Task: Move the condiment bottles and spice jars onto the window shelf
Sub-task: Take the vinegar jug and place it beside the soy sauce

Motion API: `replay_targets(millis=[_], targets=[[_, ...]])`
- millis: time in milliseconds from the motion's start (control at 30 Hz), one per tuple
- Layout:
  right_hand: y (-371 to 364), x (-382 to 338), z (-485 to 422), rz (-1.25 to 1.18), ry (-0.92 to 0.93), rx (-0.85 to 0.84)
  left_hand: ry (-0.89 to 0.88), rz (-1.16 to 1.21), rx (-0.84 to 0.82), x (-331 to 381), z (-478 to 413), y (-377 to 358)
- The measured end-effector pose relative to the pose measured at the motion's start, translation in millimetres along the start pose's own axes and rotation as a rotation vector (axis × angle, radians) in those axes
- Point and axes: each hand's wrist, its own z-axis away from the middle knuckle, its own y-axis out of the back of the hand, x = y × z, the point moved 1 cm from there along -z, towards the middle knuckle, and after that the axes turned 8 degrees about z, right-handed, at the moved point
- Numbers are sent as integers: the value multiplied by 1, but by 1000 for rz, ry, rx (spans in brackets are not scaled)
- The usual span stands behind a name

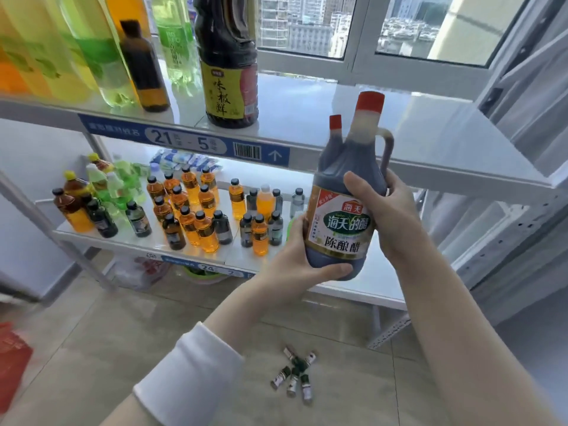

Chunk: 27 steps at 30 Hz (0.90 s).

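Observation:
I hold a large dark vinegar bottle (341, 210) with a red cap and a side handle, in the air in front of the shelves. A smaller red-capped bottle (335, 124) shows just behind its neck. My left hand (302, 262) grips the base from below and the left. My right hand (382, 210) grips the body on the right, under the handle. The window shelf (415, 130) lies just behind the bottle. A big dark soy sauce bottle (229, 66) stands on it to the left. Several small spice jars (296, 373) lie on the floor.
Tall green, yellow and orange drink bottles (92, 50) crowd the shelf's left end. The lower shelf (147, 241) holds several small orange and dark bottles. A grey metal frame (522, 149) leans at the right. A red object (12, 358) sits on the floor at the left.

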Motion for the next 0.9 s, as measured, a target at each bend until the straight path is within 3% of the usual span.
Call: replay_targets(millis=[600, 900], targets=[[-64, -61, -181, -20, 162, 45, -173, -131, 26, 80, -159, 123], [-87, -47, -227, 112, 214, 83, -160, -207, 29, 75, -207, 158]])
